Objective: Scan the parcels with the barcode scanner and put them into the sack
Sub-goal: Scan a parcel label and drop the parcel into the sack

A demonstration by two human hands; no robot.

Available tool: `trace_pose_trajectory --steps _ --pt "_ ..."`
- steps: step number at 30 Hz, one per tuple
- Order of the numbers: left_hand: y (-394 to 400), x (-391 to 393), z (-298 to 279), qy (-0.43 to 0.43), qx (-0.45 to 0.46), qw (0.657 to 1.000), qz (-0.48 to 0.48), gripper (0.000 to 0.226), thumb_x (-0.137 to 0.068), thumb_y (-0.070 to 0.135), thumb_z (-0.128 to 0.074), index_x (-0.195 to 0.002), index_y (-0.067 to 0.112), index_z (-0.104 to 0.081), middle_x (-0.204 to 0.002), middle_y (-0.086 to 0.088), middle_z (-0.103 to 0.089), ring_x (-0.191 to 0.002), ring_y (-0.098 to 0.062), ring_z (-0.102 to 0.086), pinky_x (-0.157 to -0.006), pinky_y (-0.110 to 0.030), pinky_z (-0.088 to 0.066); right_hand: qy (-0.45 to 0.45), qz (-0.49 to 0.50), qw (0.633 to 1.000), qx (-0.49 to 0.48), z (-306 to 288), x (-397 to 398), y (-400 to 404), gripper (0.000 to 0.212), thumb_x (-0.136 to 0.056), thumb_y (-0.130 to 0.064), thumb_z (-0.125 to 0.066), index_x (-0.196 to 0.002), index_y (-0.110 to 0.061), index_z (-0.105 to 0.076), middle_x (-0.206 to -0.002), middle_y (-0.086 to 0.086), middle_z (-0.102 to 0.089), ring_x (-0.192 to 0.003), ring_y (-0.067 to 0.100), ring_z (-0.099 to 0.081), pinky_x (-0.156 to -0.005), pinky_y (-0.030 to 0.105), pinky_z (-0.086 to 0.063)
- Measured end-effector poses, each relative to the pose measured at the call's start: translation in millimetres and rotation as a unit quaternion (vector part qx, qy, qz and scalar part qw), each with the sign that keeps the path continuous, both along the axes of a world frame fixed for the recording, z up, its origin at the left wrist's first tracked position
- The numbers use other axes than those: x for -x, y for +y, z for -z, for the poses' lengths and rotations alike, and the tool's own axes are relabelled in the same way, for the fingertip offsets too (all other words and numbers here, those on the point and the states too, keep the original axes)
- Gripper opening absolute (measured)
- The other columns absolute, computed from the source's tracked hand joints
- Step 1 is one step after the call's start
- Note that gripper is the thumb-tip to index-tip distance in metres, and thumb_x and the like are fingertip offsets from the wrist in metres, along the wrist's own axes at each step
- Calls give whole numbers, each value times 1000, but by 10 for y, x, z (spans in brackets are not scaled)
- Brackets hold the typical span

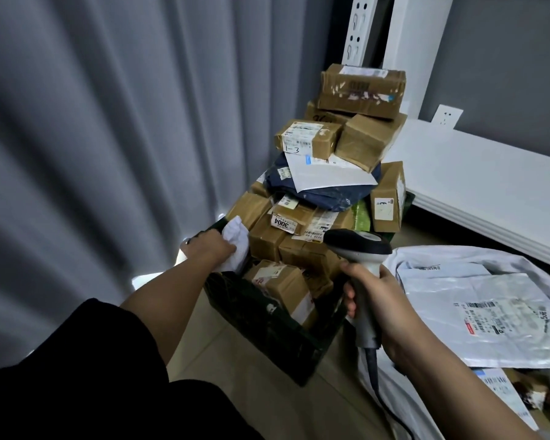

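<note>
Left hand point(211, 249) pinches a soft white parcel point(237, 246) (likely light, crushable; grip its bunched edge); right hand point(375, 300) grips the scanner point(361, 249).

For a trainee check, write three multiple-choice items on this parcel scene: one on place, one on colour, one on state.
1. Where is the sack?
A. To the crate's right
B. On the shelf
C. Behind the curtain

2. What colour is the parcel the left hand grips?
A. Brown
B. White
C. Green

3. What is the right hand doing?
A. Resting open
B. Lifting a box
C. Gripping the barcode scanner

Answers: 1 A, it lies on the floor right of the crate; 2 B, the white parcel shows; 3 C, fingers wrap the handle.
</note>
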State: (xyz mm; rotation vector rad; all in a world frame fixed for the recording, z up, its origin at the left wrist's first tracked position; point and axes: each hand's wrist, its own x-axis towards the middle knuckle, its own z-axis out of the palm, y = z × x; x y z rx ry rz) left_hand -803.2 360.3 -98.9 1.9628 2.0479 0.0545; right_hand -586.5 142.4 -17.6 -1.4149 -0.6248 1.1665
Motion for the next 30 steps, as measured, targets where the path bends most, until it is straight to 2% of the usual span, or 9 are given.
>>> trace_pose_trajectory --steps 4,8,12,15,19,22,24,26,30 --pt "-41 51 -116 21 -54 998 5 29 -96 25 -41 -119 19 -57 -126 -11 -58 -118 -32 -54 -99 -40 -38 1 4 1000 -4 -14 -17 -15 20 -93 -17 -62 -99 -7 -46 -54 4 -46 -41 16 -41 -41 24 -36" --pt "-89 110 -275 -86 -117 989 17 27 -96 17 -40 -116 3 -52 -124 -25 -48 -113 -44 -51 -95 -43 -40 3 7 1000 -6 -29 -22 -33 20 -92 -16 -63 -97 -7 -46 -54 4 -47 -41 16 -41 -40 24 -36" --pt "-208 249 -554 -184 -195 963 2 21 -93 18 -42 -105 4 -54 -114 -25 -58 -104 -43 -54 -85 -42 -42 -4 1 1000 -14 -83 -30 -41 17 -93 -15 -60 -94 -7 -45 -56 6 -46 -41 16 -42 -41 24 -35" --pt "-323 346 -794 -264 -233 935 -37 18 -93 24 -41 -89 11 -53 -97 -20 -61 -90 -37 -55 -75 -39 -40 -6 -2 1000 -14 -128 -45 -57 16 -93 -15 -58 -88 -9 -44 -56 5 -46 -42 16 -42 -42 24 -35" --pt "-441 459 -1191 -420 -268 864 -74 22 -86 26 -40 -65 18 -40 -66 -1 -45 -72 -22 -42 -67 -36 -37 17 2 1000 -25 -171 -64 -118 18 -92 -15 -60 -81 -9 -47 -53 3 -47 -42 15 -43 -41 23 -37" --pt "-634 334 -1452 -574 -234 777 -109 23 -88 14 -41 -67 21 -47 -66 5 -45 -68 -15 -41 -59 -28 -35 56 9 997 -46 -248 -88 -200 22 -91 -13 -63 -73 -9 -50 -51 1 -49 -45 15 -43 -45 22 -39" --pt "-800 100 -1521 -636 -170 745 -110 19 -87 11 -40 -73 20 -50 -67 2 -49 -63 -13 -47 -55 -24 -38 100 25 992 -73 -324 -96 -250 17 -90 -12 -64 -76 -8 -54 -52 0 -50 -46 14 -43 -47 22 -38" --pt "-986 -229 -1540 -678 -92 720 -114 13 -84 16 -42 -84 18 -55 -75 -4 -55 -71 -19 -54 -63 -29 -42 133 66 982 -114 -407 -151 -312 13 -89 -11 -67 -93 -5 -56 -60 3 -54 -46 11 -44 -46 21 -39" --pt "-1393 -886 -1553 -736 3 671 -91 15 -78 24 -46 -74 11 -52 -68 -8 -56 -68 -23 -53 -65 -31 -42 151 178 958 -164 -559 -395 -462 48 -85 -19 -74 -126 -9 -50 -79 2 -57 -51 8 -50 -45 20 -44"
